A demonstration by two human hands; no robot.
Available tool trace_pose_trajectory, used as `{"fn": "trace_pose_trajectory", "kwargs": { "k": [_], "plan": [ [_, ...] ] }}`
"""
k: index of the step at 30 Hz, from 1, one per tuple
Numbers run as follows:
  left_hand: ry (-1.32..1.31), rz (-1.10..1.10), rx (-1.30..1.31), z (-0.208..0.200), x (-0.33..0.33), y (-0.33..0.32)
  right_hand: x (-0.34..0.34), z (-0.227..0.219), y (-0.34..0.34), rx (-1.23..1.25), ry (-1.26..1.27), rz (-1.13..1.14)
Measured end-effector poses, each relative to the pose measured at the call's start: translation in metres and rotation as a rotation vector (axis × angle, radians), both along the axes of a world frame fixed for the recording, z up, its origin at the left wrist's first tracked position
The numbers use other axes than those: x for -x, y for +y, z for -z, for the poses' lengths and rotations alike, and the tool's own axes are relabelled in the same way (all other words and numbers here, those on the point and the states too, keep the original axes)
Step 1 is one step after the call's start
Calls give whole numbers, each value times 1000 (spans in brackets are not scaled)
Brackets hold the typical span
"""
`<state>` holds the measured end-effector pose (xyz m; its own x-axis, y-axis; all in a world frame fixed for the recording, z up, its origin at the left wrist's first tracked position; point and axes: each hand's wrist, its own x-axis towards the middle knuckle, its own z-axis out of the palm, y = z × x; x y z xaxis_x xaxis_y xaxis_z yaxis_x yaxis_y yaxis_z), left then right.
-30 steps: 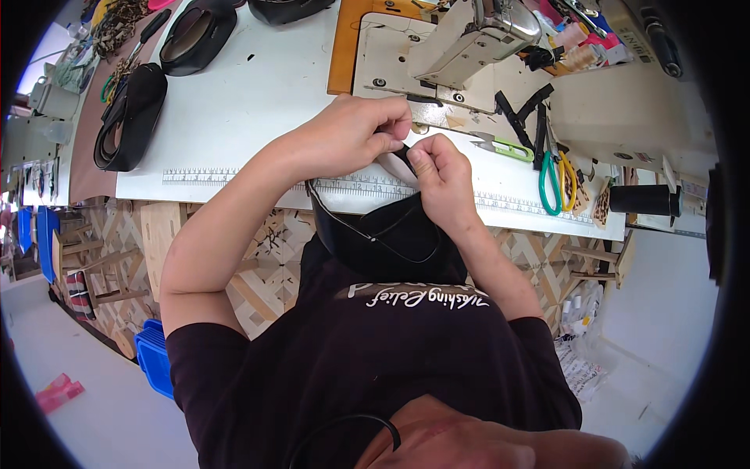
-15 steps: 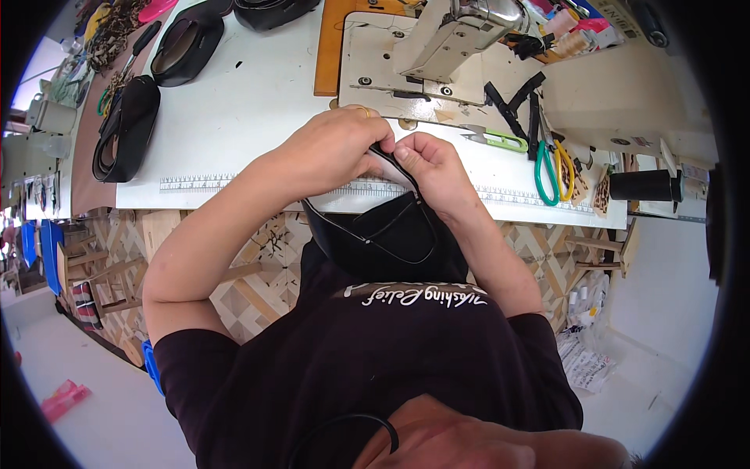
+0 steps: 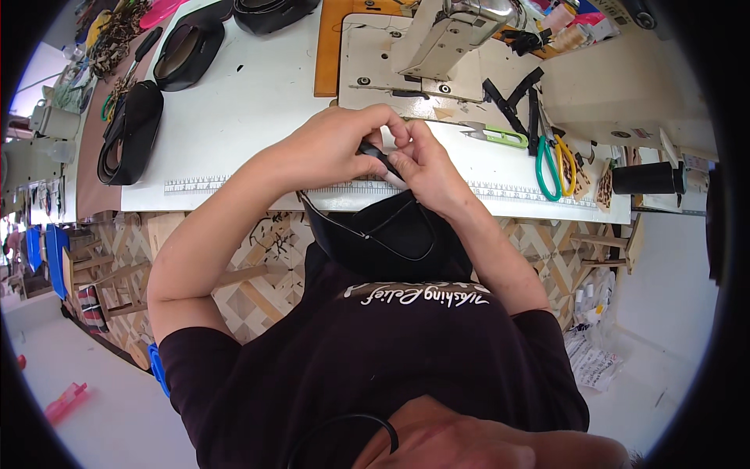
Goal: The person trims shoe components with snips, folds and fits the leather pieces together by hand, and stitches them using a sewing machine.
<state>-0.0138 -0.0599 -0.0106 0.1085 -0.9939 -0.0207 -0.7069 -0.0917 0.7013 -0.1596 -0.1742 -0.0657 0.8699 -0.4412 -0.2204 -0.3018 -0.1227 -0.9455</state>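
Observation:
Both my hands meet over the front edge of the white table (image 3: 258,102). My left hand (image 3: 332,148) and my right hand (image 3: 426,164) pinch the top edge of a black fabric pouch (image 3: 387,230) between their fingertips. The pouch hangs open below the hands, in front of my chest, with a thin pale line along its rim. A small dark strip of the pouch sticks up between my thumbs. A ruler strip (image 3: 195,185) runs along the table edge under my hands.
A sewing machine (image 3: 461,27) stands behind my hands. Green thread snips (image 3: 500,137) and green-handled scissors (image 3: 547,168) lie to the right, next to a black thread spool (image 3: 644,178). Black pouches (image 3: 129,133) lie at the left.
My hands have shifted slightly left and closer together on the pouch's edge. The white bit seen between my fingers a second ago is no longer visible.

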Motion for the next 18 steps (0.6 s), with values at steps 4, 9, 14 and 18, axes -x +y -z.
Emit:
{"fn": "trace_pose_trajectory", "kwargs": {
  "k": [4, 9, 14, 18],
  "plan": [
    [315, 30, -139, 0, -6, -3, 3, -12, -6, 25, 106, -88],
    [388, -39, -158, 1, -8, -4, 3, -17, -1, -382, -132, 96],
    [97, -43, 167, -3, -13, 4, -4, -24, -4, -57, -62, -136],
    [-74, -129, 107, -3, -24, 7, -19, -34, -4, 379, -204, -125]
  ]
}}
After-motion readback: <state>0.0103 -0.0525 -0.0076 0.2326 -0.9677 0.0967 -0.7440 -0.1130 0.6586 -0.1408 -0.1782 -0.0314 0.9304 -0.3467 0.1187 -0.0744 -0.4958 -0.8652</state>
